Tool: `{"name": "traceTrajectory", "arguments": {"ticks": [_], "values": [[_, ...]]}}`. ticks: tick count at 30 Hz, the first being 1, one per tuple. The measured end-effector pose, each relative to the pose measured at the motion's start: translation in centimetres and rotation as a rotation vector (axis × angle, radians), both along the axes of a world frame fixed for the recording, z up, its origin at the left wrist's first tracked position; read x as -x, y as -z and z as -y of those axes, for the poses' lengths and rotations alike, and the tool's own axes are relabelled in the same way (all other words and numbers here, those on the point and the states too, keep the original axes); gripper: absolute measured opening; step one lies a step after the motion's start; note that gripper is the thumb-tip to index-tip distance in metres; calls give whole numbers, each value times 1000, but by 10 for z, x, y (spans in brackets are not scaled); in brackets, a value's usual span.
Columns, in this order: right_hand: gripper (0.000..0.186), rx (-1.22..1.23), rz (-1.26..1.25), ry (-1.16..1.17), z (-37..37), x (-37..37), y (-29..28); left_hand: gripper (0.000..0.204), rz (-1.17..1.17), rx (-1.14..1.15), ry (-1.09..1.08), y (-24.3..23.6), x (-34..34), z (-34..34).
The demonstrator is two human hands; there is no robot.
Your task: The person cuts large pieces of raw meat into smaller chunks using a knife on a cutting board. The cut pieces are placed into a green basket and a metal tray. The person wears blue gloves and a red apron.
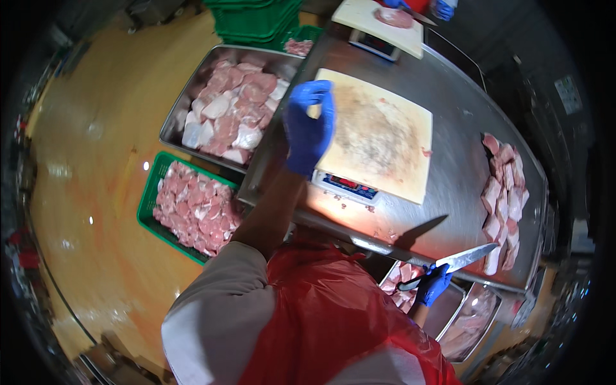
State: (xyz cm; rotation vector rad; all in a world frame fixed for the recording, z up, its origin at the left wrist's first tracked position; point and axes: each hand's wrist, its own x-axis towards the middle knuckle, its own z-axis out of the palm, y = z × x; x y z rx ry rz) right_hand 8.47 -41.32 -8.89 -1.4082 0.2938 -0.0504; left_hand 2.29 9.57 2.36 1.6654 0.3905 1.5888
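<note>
My left hand [309, 125], in a blue glove, is raised over the left edge of a stained cutting board [378, 138]. Its fingers curl toward the thumb into a ring, with nothing seen between them. The board rests on a digital scale [345, 187] with a lit red display. Low at the right, my blue-gloved right hand [434, 287] grips a knife [467, 257] by its dark handle. The broad blade points right, past the table's near edge. Pieces of meat [504, 199] lie in rows on the table's right side, beyond the blade tip.
Left of the steel table [455, 122] are a metal tub [168, 122] of meat slices and a green crate [145, 208] of smaller pieces. Green crates [253, 22] are stacked behind. Metal trays [449, 314] sit below the near edge. Across the table, a co-worker's gloved hands [443, 9] are beside another board [359, 19].
</note>
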Motion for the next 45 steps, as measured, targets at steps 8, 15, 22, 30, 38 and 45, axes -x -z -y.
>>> {"name": "traceTrajectory", "arguments": {"ticks": [8,15,22,30,38,45], "values": [[16,-120,96,114,69,-55,77,23,-534,-348,848,-21,-172,256],[22,-284,-48,229,149,-110,121,42,-939,-675,1080,73,-368,430],[22,-487,-153,281,178,-148,125,56,-715,-1214,1048,167,-546,592],[21,-463,-204,386,186,-153,130,44,-735,-1532,771,188,-686,712],[25,-440,-232,360,183,-154,132,45,-684,-1114,986,156,-668,638],[28,-422,-138,308,180,-155,138,48,-1048,78,1251,42,-549,449]]}}
